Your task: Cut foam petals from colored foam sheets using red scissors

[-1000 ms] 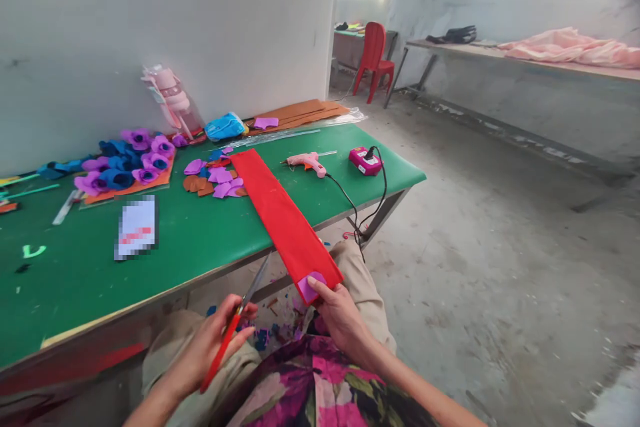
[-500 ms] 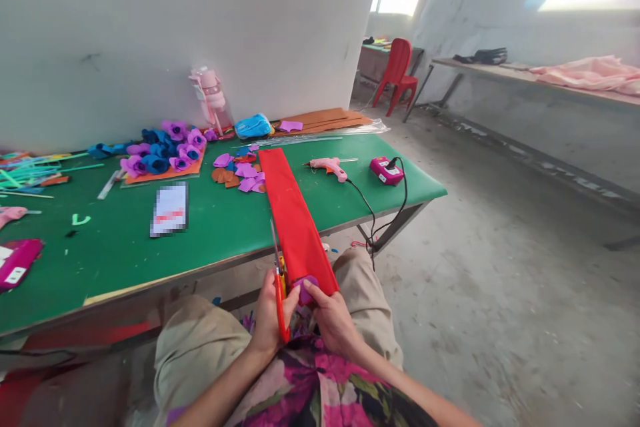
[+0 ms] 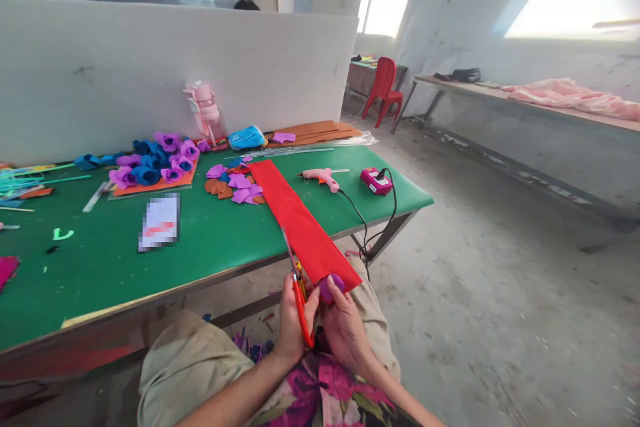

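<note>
A long red felt strip (image 3: 300,220) runs from the green table toward my lap. My right hand (image 3: 347,327) pinches its near end, thumb on top of a rounded purple felt piece (image 3: 331,287) that lies against the red felt. My left hand (image 3: 293,320) is closed around scissors (image 3: 303,310) with red handles, their blades pointing away from me along the strip's left edge. The left thumb reaches the near corner of the strip beside the purple piece. Something yellow shows behind the scissors, too hidden to name.
Cut felt pieces (image 3: 240,187) lie by the strip's far end. A pink glue gun (image 3: 323,177) and a magenta box (image 3: 376,181) with a cord sit to the right. Felt flowers (image 3: 155,160), a phone (image 3: 160,221) and a pink bottle (image 3: 204,110) are on the left.
Both hands have shifted right with the strip's near end, so the strip lies more slanted. The camera view has also moved slightly. The scissors and purple piece are still held.
</note>
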Tool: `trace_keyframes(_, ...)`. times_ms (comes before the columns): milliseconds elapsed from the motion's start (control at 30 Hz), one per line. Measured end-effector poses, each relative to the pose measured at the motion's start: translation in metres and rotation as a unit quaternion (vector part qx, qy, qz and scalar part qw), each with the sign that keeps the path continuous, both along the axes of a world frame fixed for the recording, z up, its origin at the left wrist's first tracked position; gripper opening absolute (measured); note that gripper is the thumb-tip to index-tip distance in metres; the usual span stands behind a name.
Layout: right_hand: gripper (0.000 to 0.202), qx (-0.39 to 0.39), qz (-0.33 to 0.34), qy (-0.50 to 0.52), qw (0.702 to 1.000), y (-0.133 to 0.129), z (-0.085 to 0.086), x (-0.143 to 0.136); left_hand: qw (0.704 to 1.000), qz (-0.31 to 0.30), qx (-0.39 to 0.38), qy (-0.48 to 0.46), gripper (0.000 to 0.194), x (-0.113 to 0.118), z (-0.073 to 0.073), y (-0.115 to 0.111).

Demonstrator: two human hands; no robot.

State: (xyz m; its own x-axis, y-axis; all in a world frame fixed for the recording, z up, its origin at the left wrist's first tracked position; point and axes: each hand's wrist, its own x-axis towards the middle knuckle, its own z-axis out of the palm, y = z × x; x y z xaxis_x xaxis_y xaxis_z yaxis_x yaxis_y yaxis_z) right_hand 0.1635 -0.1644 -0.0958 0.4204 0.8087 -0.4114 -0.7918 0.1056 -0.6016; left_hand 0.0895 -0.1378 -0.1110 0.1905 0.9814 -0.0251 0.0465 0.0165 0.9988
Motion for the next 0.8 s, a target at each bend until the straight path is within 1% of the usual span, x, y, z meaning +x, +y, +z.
trace_keyframes(100,0.023,0.008,-0.013,-0.053,0.998,0.003,0.018,0.016,1.0,0.006,0.004,-0.009,0.015,-0.008,0.002,0.0)
trace_keyframes(167,0.024,0.002,-0.021,-0.077,0.997,0.006,0.029,0.027,1.0,0.016,0.025,-0.003,0.013,-0.018,0.008,0.005)
trace_keyframes(267,0.028,-0.019,-0.016,-0.08,0.997,0.004,0.041,0.041,0.99,0.034,0.119,0.068,0.011,-0.036,0.028,0.025)
trace_keyframes(333,0.031,-0.038,-0.007,-0.069,0.997,-0.001,0.044,0.047,0.97,0.034,0.19,0.145,0.012,-0.046,0.043,0.043)
trace_keyframes(367,0.032,-0.046,-0.004,-0.062,0.997,-0.005,0.043,0.049,0.959,0.031,0.218,0.179,0.013,-0.05,0.049,0.053)
trace_keyframes(433,0.035,-0.059,-0.01,-0.05,0.997,-0.014,0.039,0.053,0.927,-0.003,0.275,0.254,0.021,-0.053,0.059,0.07)
trace_keyframes(500,0.037,-0.075,-0.026,-0.038,0.996,-0.022,0.034,0.058,0.895,-0.049,0.32,0.305,0.028,-0.051,0.064,0.085)
trace_keyframes(533,0.037,-0.081,-0.036,-0.032,0.996,-0.025,0.03,0.06,0.884,-0.071,0.336,0.316,0.03,-0.048,0.064,0.091)
trace_keyframes(667,0.034,-0.086,-0.037,0.001,0.996,-0.036,0.017,0.07,0.841,-0.144,0.391,0.346,0.042,-0.034,0.059,0.108)
trace_keyframes(733,0.031,-0.086,-0.026,0.022,0.996,-0.04,0.011,0.075,0.821,-0.179,0.415,0.349,0.04,-0.026,0.054,0.111)
trace_keyframes(800,0.03,-0.091,-0.01,0.048,0.995,-0.043,0.006,0.081,0.803,-0.208,0.437,0.349,0.034,-0.018,0.048,0.11)
